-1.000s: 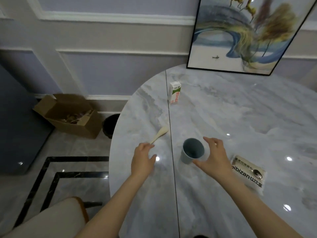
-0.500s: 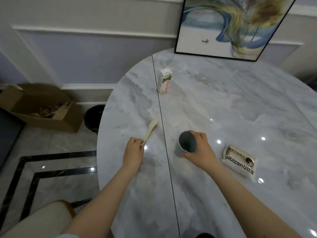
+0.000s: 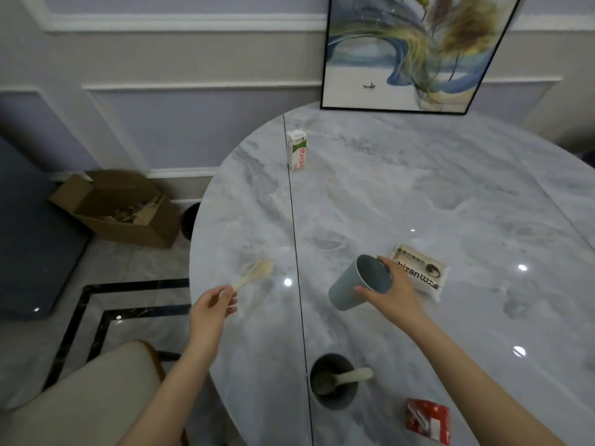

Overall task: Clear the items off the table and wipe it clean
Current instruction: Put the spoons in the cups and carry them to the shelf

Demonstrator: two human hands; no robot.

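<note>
My left hand (image 3: 211,309) pinches the handle of a cream spoon (image 3: 254,275), lifted just above the round marble table (image 3: 418,204). My right hand (image 3: 391,292) grips a grey-blue cup (image 3: 349,289) by its rim, and the cup hangs tilted over the table. A white food packet (image 3: 421,272) lies just right of the cup. A small milk carton (image 3: 297,150) stands upright at the far left of the table. Near the front edge sits a dark bowl (image 3: 333,381) with a pale spoon (image 3: 352,376) in it, and a red wrapper (image 3: 426,420) lies to its right.
A framed painting (image 3: 415,53) leans against the wall at the table's back. On the floor to the left sit an open cardboard box (image 3: 119,207) and a dark bin (image 3: 190,220). A cream chair (image 3: 80,400) stands at the lower left.
Both hands have risen off the table: the left lifted the spoon, the right lifted and tilted the cup. The view pulled back, bringing the bowl and red wrapper into sight.
</note>
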